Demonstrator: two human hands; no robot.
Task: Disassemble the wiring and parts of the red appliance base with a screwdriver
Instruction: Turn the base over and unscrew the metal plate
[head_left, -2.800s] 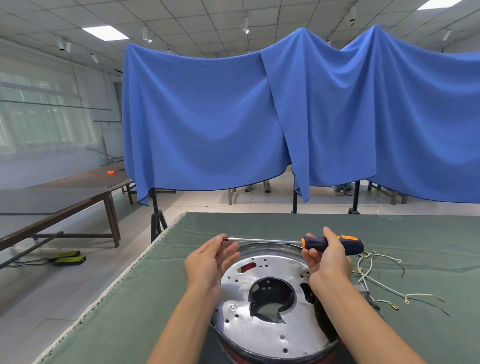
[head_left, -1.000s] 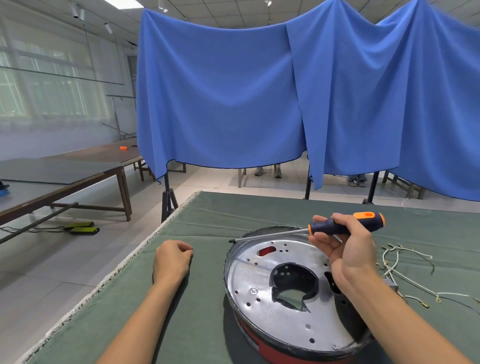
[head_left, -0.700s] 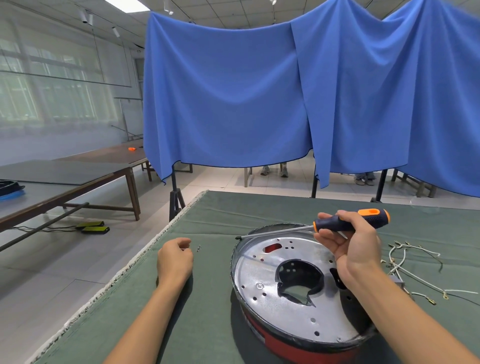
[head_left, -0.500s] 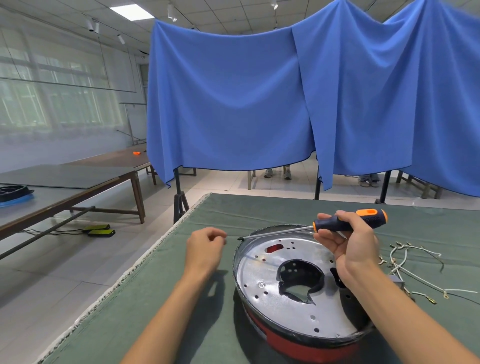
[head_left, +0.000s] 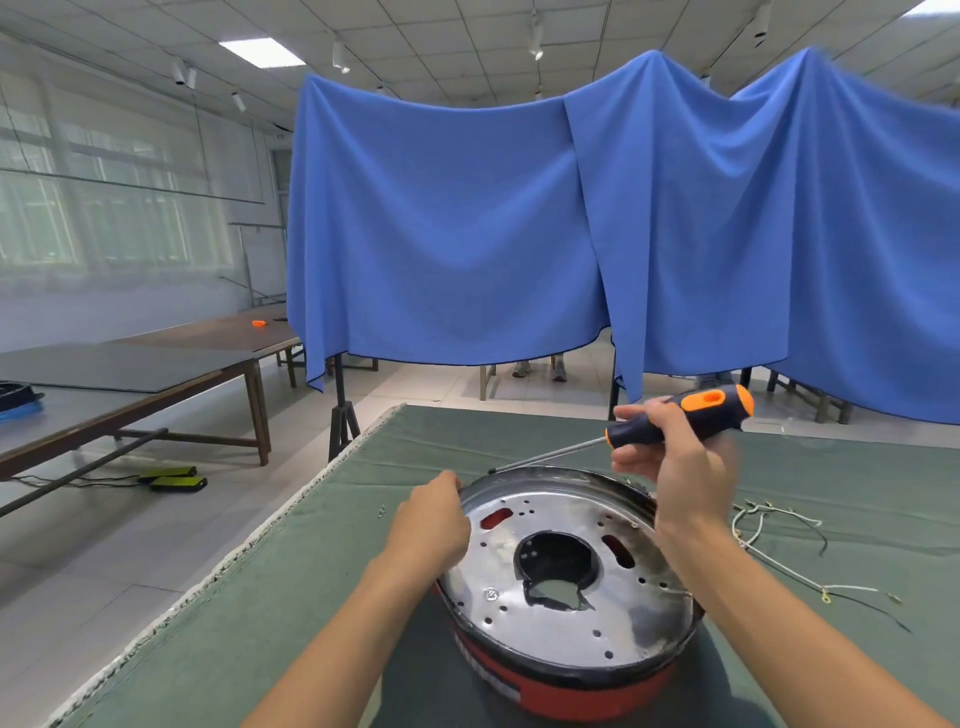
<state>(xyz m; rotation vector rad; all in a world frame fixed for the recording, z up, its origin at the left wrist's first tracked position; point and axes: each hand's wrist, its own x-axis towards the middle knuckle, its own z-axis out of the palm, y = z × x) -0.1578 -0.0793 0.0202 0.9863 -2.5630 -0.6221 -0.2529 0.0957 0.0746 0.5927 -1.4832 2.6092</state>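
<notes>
The round red appliance base (head_left: 571, 675) with its silver perforated metal plate sits near the front edge of the green cloth-covered table (head_left: 311, 597), its left rim under the fingers of the left hand (head_left: 431, 525). White loose wires (head_left: 769, 540) lie on the cloth toward the right edge, and a tiny screw (head_left: 382, 512) lies near the left edge. That left hand curls over the rim, while the right hand (head_left: 675, 462) grips the black-and-orange screwdriver (head_left: 680, 415) above the base's far rim, its shaft pointing left.
</notes>
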